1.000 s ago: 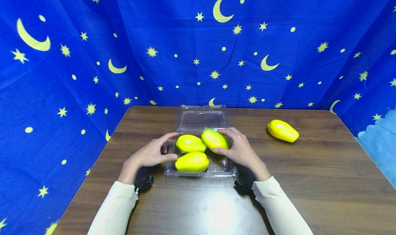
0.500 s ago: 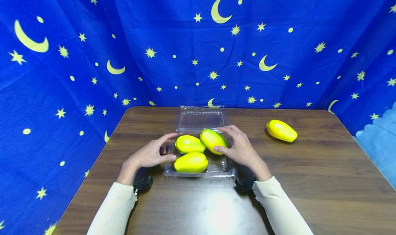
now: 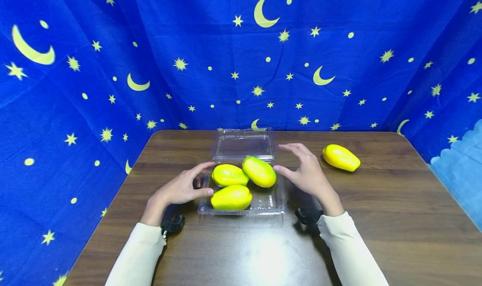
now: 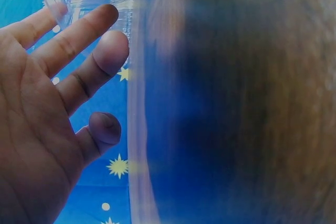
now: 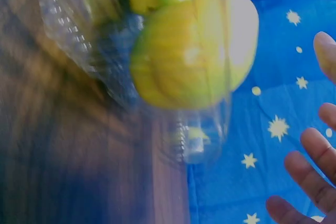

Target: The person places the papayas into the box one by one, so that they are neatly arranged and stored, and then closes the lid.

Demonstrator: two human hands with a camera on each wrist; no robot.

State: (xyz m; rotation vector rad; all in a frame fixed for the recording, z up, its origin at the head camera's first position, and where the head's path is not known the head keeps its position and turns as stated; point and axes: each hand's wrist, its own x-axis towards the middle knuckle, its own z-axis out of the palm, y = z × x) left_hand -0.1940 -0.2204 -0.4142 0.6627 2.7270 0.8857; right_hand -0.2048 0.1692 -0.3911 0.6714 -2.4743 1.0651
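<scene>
A clear plastic clamshell box (image 3: 270,203) lies unfolded on the table with three yellow-green papayas in its base. Two papayas, the rear one (image 3: 229,175) and the front one (image 3: 231,197), fill its left side. The third papaya (image 3: 259,172) lies slanted at the back right, close against the rear one. My left hand (image 3: 180,188) is at the box's left edge, thumb by the front papaya, fingers spread and relaxed in the left wrist view. My right hand (image 3: 308,173) is just right of the box, holding nothing, its fingers apart from the slanted papaya in the right wrist view.
One more papaya (image 3: 341,157) lies on the wooden table (image 3: 380,210) at the back right. The box's lid (image 3: 244,146) is folded back towards the far edge. A blue curtain (image 3: 211,35) with moons and stars hangs behind the table and at its sides.
My right hand has let go of the slanted papaya and drawn away to the right, its fingers spreading. That papaya stays in the box. The left hand has hardly moved.
</scene>
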